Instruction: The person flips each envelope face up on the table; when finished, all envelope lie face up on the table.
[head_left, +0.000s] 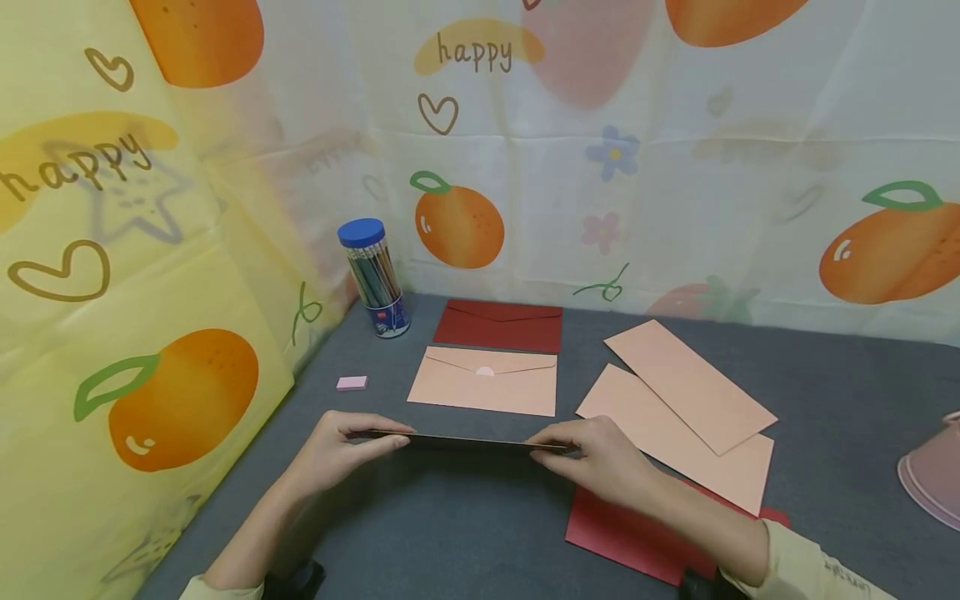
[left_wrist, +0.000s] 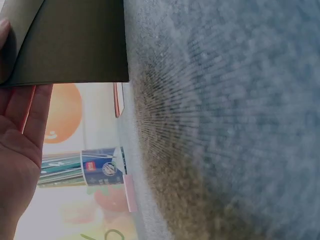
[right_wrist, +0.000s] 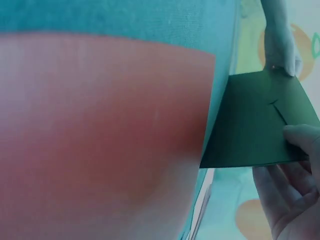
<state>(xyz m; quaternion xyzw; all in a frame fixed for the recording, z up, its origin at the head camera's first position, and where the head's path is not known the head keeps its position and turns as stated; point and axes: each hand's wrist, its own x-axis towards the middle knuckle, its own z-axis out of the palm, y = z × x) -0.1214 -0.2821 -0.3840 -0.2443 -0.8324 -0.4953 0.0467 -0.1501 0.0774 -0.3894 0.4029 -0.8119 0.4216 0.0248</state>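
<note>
A dark envelope [head_left: 468,442] is held up above the desk, almost edge-on in the head view. My left hand [head_left: 333,450] pinches its left end between thumb and fingers. The other end is gripped the same way by my right hand [head_left: 600,454]. In the left wrist view the dark envelope [left_wrist: 75,45] shows part of its flap line. From the right wrist, the flap side of the envelope [right_wrist: 250,120] faces the camera, one thumb lying on it. Just beyond lies a peach envelope [head_left: 480,387] with a small pale seal, below a red envelope [head_left: 498,323].
Two overlapping peach envelopes [head_left: 697,392] lie at the right, over a red envelope [head_left: 622,537] partly under my right forearm. A blue-lidded tub of pencils [head_left: 375,279] and a pink eraser [head_left: 351,383] stand at the left. A pink object [head_left: 933,471] is cut off at the right edge.
</note>
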